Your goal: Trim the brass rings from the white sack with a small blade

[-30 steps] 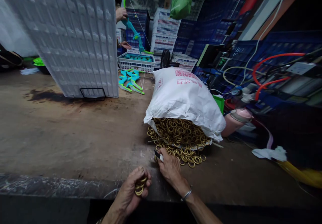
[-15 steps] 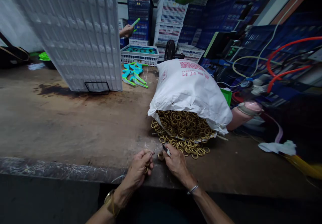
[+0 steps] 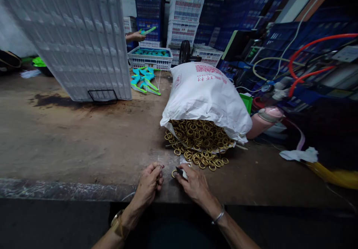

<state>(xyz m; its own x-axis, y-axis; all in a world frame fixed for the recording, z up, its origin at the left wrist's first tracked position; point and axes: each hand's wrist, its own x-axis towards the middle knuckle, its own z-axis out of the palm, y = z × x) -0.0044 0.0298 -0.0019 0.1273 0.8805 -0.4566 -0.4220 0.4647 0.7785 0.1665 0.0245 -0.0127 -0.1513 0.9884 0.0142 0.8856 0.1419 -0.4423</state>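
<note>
- Firstly, the landmark: a white sack (image 3: 204,96) lies on its side on the worn table (image 3: 69,141), mouth towards me.
- Brass rings (image 3: 200,144) spill from the sack's mouth in a heap on the near side.
- Left of the sack and further back, a white moulded tray (image 3: 78,36) stands upright on a wire stand.
- Behind the sack to the left lie turquoise toy bows (image 3: 144,81), with a white basket (image 3: 150,57) beyond them.
- A co-worker's hand (image 3: 136,36) is over that basket, holding a green piece.
- Right of the sack: a pink bottle (image 3: 264,118) touching it, then a white rag (image 3: 299,154) and red hoses (image 3: 307,46).
- Nothing stands between my hands and the heap.
- My left hand (image 3: 149,182), nearer than the sack's mouth and to its left, has its fingers curled shut. Something small shows at the tips, but I cannot tell what.
- My right hand (image 3: 194,183), just below the heap, pinches a small white-and-dark piece (image 3: 181,172) between thumb and fingertip.
- One loose ring (image 3: 173,173) lies flat just beside my right fingertips, apart from the heap and between my two hands.
</note>
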